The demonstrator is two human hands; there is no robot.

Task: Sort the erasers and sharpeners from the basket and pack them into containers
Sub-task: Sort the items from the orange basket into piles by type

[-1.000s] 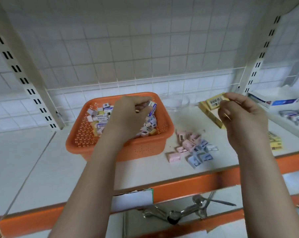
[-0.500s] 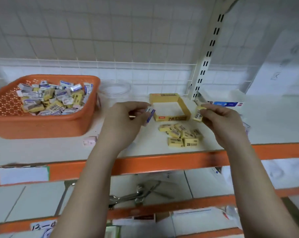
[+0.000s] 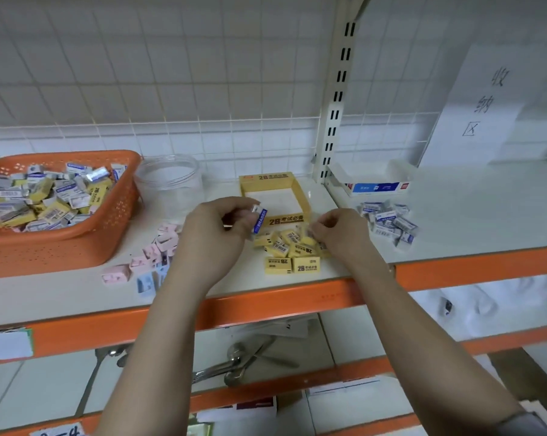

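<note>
1. Small white eraser in a blue "ERASER" sleeve (image 3: 259, 219) was pinched at the fingertips of the left hand (image 3: 217, 229), held above the shelf just in front of the open yellow cardboard box (image 3: 300, 191).
2. Right hand (image 3: 339, 234) sat low over the pile of yellow 2B erasers (image 3: 292, 251), fingers curled in; whether it had hold of one, can't tell, fingertips hidden.
3. Judgement: blue-sleeved one belongs w/ the heap of white, blue-sleeved erasers (image 3: 388, 223) to the right, by the white-and-blue carton (image 3: 374, 185). Best carry it across over the yellow pile w/o knocking it, set it on the heap, not toss.
4. Orange perforated plastic basket (image 3: 68, 247) at left held plenty of mixed pieces, so sorting looked far from done. Pink and pale-blue sharpeners (image 3: 149, 262) lay beside it; clear round plastic jar (image 3: 170, 180) stood behind them.
5. Readable: "ERASER" on the sleeve, "2B" plus Chinese characters on the yellow box and erasers. White paper sign (image 3: 486, 102) at right read 收纳区.
</note>
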